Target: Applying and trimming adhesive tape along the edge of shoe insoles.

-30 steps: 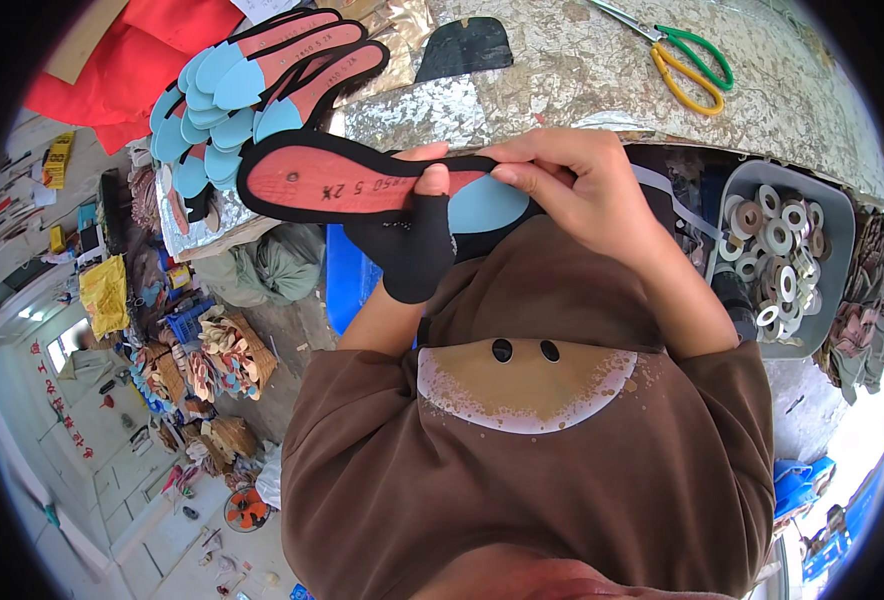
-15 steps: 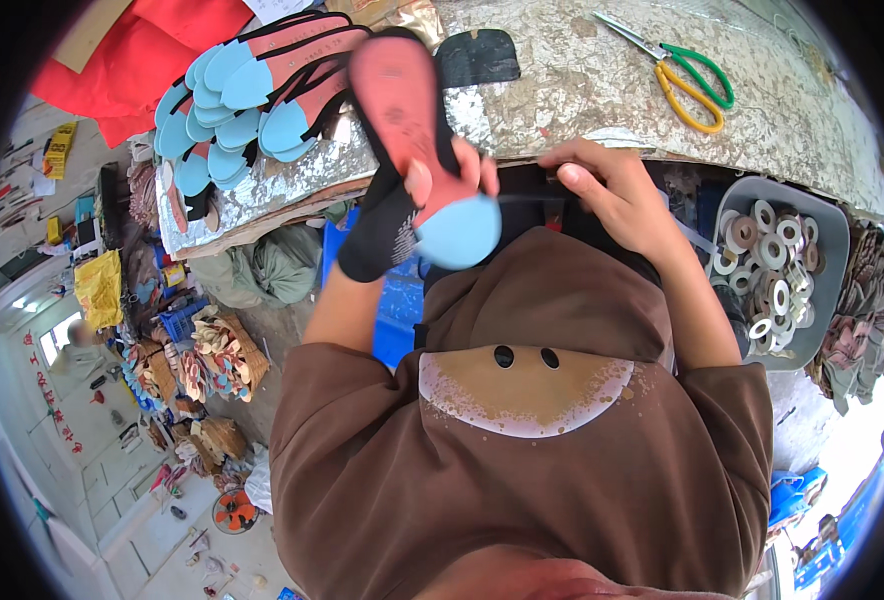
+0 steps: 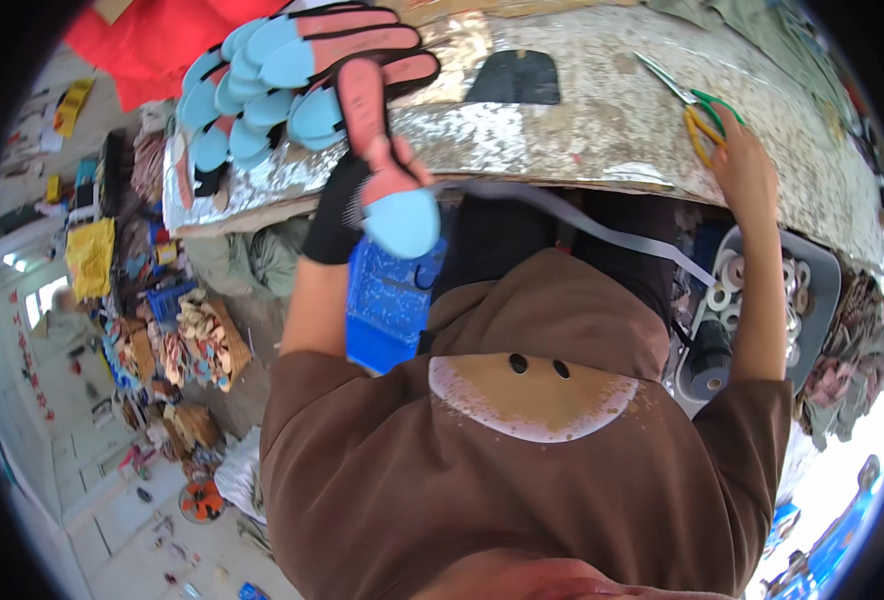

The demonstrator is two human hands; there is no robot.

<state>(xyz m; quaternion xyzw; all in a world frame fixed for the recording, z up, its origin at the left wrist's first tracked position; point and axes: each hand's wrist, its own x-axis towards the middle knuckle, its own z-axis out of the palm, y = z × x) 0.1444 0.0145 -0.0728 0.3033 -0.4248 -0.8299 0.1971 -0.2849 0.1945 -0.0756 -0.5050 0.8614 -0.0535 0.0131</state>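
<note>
Worn wkbench (image 3: 612, 125), grey flr (image 3: 265, 330), pale wall (image 3: 50, 350), bright window (image 3: 46, 299) L.

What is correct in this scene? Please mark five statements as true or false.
1. The left grip holds a pink-and-blue insole with black edging. True.
2. The right grip is at the metal scissors with green and yellow handles. True.
3. Those scissors lie on red cloth. False: they lie on the worn silvery worktable.
4. The right grip is gloved. False: it is bare; the left wears a black fingerless glove.
5. A narrow grey strip crosses over dark-trousered legs. True.
</note>
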